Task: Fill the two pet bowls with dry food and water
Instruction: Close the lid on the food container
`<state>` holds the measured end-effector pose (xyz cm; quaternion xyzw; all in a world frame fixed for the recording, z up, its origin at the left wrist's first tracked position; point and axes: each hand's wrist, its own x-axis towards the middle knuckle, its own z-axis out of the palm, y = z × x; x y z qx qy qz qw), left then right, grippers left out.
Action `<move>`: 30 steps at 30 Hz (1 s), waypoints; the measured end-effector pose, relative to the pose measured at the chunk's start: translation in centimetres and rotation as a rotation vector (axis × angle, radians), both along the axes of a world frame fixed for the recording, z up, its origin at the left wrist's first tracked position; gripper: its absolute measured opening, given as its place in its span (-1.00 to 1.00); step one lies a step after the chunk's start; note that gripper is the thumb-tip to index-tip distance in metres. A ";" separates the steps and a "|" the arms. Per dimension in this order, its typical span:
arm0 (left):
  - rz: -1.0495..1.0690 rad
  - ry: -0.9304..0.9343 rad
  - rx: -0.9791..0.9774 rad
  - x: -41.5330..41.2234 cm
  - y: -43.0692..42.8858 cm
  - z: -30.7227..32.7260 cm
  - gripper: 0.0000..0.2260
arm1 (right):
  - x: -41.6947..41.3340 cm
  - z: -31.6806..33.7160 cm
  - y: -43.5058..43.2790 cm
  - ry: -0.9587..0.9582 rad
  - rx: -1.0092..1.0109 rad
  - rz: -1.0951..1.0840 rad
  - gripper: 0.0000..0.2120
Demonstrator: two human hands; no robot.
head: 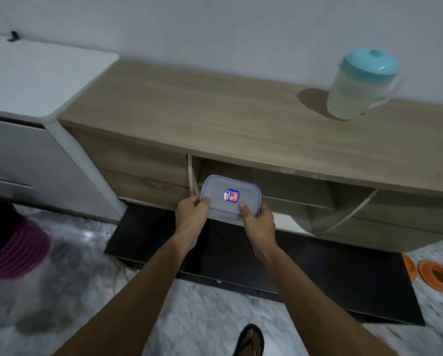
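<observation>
Both hands hold a clear rectangular plastic container (230,195) with a blue-trimmed lid and a small sticker, in front of an open shelf of the wooden cabinet (215,119). My left hand (191,213) grips its left edge and my right hand (256,219) its right front corner, thumbs on the lid. I cannot make out the contents. A translucent water jug (357,84) with a teal lid stands on the cabinet top at the far right. Orange pet bowls (436,274) lie on the floor at the right edge, partly cut off.
A white appliance (35,80) stands left of the cabinet. A dark mat (305,273) lies on the marble floor below the shelves. A purple mesh basket (17,250) sits at the left. A foot in a black sandal (250,340) shows at the bottom.
</observation>
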<state>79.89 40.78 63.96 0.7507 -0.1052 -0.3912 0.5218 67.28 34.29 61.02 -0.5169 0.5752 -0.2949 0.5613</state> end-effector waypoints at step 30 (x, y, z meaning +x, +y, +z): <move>0.030 -0.266 -0.112 7.1 -13.2 -13.8 -0.71 | 10.3 -12.1 -14.3 0.082 -0.211 -0.047 -0.41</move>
